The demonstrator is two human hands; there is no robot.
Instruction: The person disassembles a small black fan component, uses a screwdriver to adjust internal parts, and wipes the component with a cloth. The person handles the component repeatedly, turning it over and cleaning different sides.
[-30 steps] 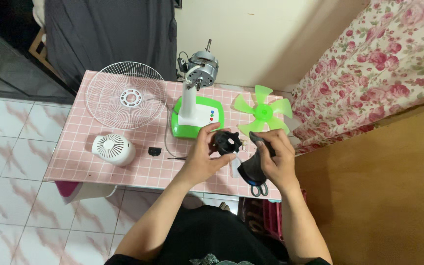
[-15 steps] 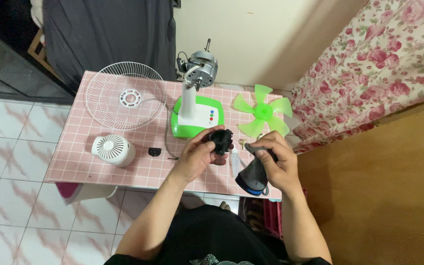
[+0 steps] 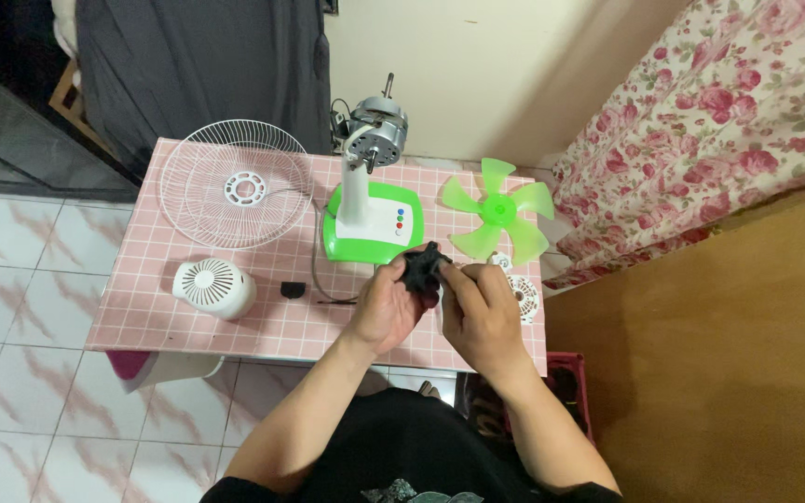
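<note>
The fan lies in parts: the green base (image 3: 373, 224) with its bare motor (image 3: 375, 130) stands upright on the pink table (image 3: 142, 317); both hands meet over the near edge, left hand (image 3: 387, 307) and right hand (image 3: 477, 312) closed on a small black part (image 3: 423, 265); wire guard (image 3: 235, 194), green blade (image 3: 498, 210), white cover (image 3: 213, 287) and black knob (image 3: 293, 291) lie apart, none fitted; nothing blocks the hands

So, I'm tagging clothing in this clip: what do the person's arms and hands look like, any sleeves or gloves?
Both arms are bare from elbow to fingers. The left hand and right hand wear no gloves, rings or watch that show. A black top covers the body; sleeves are not visible.
</note>
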